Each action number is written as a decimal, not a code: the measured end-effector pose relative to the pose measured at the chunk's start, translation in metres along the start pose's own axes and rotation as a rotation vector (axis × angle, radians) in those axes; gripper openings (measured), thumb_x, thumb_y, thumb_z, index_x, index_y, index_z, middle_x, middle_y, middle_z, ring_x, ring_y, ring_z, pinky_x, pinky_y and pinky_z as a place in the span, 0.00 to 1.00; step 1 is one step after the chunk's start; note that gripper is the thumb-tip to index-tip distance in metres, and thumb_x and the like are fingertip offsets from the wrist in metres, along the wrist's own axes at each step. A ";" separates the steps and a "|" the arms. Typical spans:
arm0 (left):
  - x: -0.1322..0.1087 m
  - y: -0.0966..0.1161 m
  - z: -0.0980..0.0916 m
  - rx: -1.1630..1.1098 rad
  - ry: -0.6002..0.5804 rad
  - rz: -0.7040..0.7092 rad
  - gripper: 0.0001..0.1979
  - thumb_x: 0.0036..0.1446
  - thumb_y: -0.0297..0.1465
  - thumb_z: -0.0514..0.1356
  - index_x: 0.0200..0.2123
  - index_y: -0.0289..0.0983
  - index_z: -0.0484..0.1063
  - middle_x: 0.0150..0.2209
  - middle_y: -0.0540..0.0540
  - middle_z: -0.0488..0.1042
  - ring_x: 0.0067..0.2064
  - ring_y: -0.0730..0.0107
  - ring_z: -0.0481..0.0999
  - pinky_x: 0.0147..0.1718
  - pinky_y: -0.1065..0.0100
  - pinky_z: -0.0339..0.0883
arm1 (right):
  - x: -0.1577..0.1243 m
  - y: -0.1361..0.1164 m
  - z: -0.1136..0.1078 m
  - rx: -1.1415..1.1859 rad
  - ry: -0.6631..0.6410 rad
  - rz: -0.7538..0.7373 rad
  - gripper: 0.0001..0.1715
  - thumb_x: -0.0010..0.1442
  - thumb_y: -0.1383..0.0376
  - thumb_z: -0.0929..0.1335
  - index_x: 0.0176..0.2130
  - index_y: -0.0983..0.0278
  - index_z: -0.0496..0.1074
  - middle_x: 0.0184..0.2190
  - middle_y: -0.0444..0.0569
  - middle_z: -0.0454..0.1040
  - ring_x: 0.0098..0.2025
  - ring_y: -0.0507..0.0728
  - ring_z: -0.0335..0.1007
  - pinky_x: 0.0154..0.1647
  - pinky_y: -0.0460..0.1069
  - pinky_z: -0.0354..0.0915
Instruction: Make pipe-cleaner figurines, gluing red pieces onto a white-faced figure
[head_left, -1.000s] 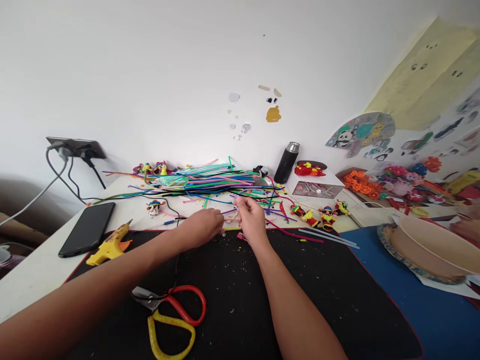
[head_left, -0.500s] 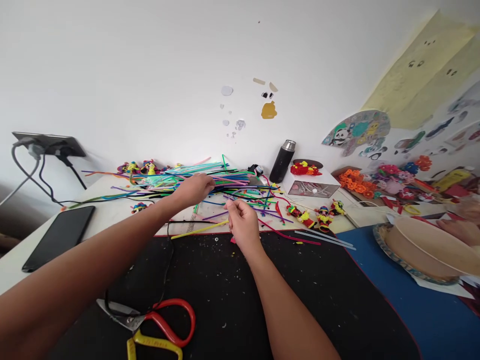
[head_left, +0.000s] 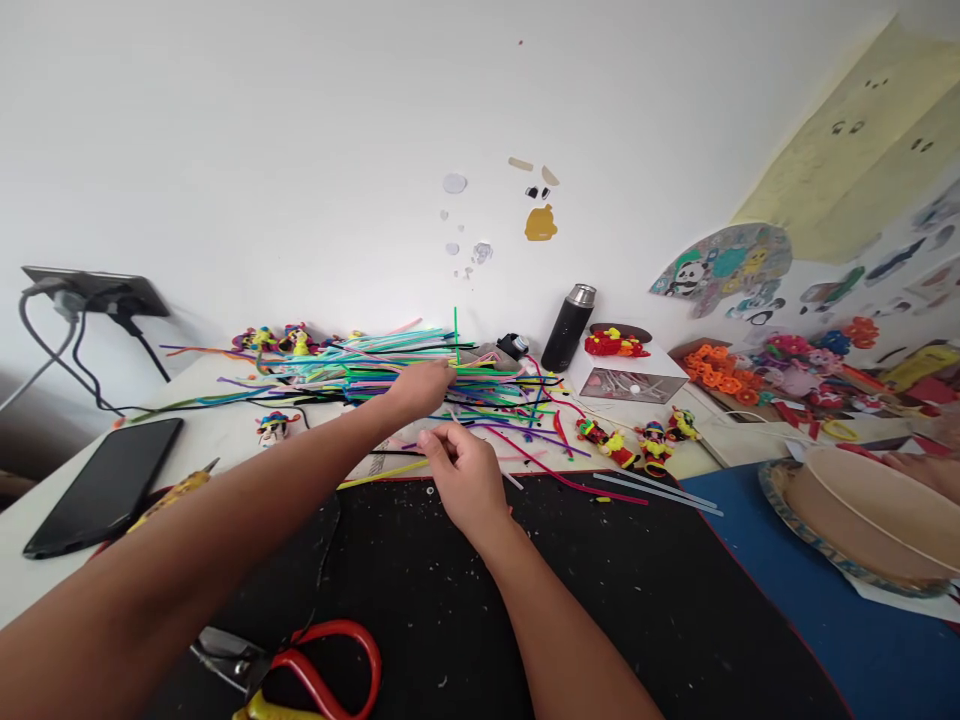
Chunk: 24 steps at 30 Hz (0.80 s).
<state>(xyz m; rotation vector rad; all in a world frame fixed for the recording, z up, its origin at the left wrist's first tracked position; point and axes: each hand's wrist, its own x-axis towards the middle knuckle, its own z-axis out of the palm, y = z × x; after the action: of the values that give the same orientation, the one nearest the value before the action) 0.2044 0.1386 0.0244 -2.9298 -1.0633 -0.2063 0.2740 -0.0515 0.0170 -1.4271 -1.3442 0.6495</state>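
Observation:
Colourful pipe cleaners [head_left: 367, 352] lie in a long loose pile against the wall. My left hand [head_left: 421, 388] reaches over the pile's middle, its fingers curled down among the strands. Its fingertips are partly hidden, so what they pinch does not show. Just below, at the mat's far edge, my right hand [head_left: 469, 478] is closed with thumb and forefinger together. Purple and yellow strands pass close to its fingertips, but I cannot make out what it grips. Red-and-yellow-handled scissors [head_left: 330, 660] rest on the black mat [head_left: 450, 610], partly under my left forearm.
A black phone [head_left: 105, 485] lies left, near a yellow-handled tool [head_left: 176, 495]. Small pipe-cleaner figures [head_left: 652, 445], a black flask [head_left: 568, 328] and a white box [head_left: 630, 378] stand right. Farther right are a large beige bowl [head_left: 877, 510] and another person's hand [head_left: 930, 470].
My left hand has moved slightly right and down over the pile. My right hand has come nearer and a little left. The view has shifted slightly, and a yellow-handled tool now shows beside the phone.

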 end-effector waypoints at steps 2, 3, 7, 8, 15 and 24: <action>-0.006 0.004 0.005 0.023 -0.035 0.011 0.14 0.63 0.21 0.56 0.42 0.36 0.81 0.45 0.36 0.80 0.45 0.52 0.81 0.42 0.61 0.71 | -0.001 -0.002 0.000 -0.048 -0.011 -0.014 0.17 0.72 0.53 0.67 0.37 0.60 0.77 0.31 0.46 0.80 0.33 0.57 0.74 0.34 0.50 0.61; -0.008 0.005 0.006 0.033 -0.045 0.014 0.14 0.63 0.21 0.56 0.41 0.36 0.81 0.44 0.37 0.80 0.44 0.53 0.81 0.41 0.61 0.71 | -0.001 -0.002 0.000 -0.067 -0.014 -0.017 0.17 0.72 0.53 0.66 0.37 0.60 0.77 0.30 0.46 0.80 0.32 0.57 0.73 0.33 0.49 0.60; -0.016 0.003 0.007 0.062 -0.038 0.036 0.14 0.67 0.23 0.55 0.44 0.36 0.81 0.46 0.36 0.80 0.46 0.52 0.81 0.40 0.61 0.71 | -0.002 -0.002 0.001 -0.121 -0.031 -0.022 0.17 0.72 0.54 0.66 0.38 0.60 0.78 0.30 0.46 0.80 0.32 0.57 0.74 0.32 0.49 0.59; -0.017 0.002 0.007 0.066 -0.031 0.041 0.14 0.68 0.24 0.54 0.46 0.36 0.81 0.47 0.36 0.80 0.47 0.52 0.81 0.41 0.61 0.72 | -0.002 -0.002 0.001 -0.137 -0.034 -0.026 0.17 0.72 0.54 0.66 0.38 0.60 0.78 0.30 0.46 0.80 0.32 0.57 0.73 0.33 0.49 0.59; -0.020 -0.005 0.006 0.046 0.035 0.078 0.14 0.69 0.28 0.55 0.50 0.37 0.79 0.52 0.37 0.78 0.56 0.51 0.77 0.51 0.59 0.72 | -0.001 0.001 0.001 -0.219 -0.058 -0.028 0.16 0.72 0.56 0.67 0.38 0.61 0.78 0.28 0.45 0.79 0.30 0.56 0.72 0.31 0.49 0.57; -0.024 -0.016 0.003 -0.025 0.100 0.104 0.14 0.67 0.30 0.58 0.51 0.40 0.81 0.51 0.40 0.79 0.55 0.52 0.78 0.54 0.59 0.72 | -0.004 -0.003 0.001 -0.323 -0.121 -0.089 0.15 0.74 0.58 0.67 0.40 0.61 0.80 0.26 0.44 0.77 0.29 0.56 0.70 0.31 0.49 0.54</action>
<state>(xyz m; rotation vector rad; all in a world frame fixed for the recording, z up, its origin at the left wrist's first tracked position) 0.1763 0.1362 0.0179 -2.9510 -0.9001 -0.3622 0.2706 -0.0555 0.0183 -1.5907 -1.6551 0.4805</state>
